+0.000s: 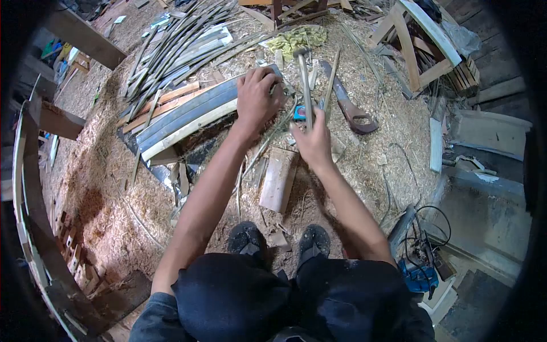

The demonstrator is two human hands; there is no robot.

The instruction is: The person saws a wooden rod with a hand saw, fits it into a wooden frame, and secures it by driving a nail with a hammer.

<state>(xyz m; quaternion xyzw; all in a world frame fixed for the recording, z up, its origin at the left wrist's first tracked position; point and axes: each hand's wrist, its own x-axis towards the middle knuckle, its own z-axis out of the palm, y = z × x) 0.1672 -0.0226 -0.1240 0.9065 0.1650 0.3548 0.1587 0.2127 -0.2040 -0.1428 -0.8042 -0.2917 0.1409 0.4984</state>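
My right hand (pixel 313 139) is wrapped round the handle of a hammer (pixel 307 85), whose head points away from me. My left hand (pixel 259 97) has its fingers bent and drawn together over the right end of a curved grey-blue wooden slat piece (pixel 194 109); whatever sits between the fingertips is hidden. Just left of the hammer handle lies a blue tape measure (pixel 299 113). To the right, a handsaw (pixel 348 104) rests on the shavings. A wooden block (pixel 279 181) lies between my forearms, in front of my feet.
Wood shavings (pixel 108 188) cover the floor. Thin strips (pixel 171 48) are heaped at the back left, near a yellow-green cloth (pixel 297 39). A wooden frame (pixel 419 48) stands at the back right. A blue power tool (pixel 419 276) with a black cord lies by my right knee.
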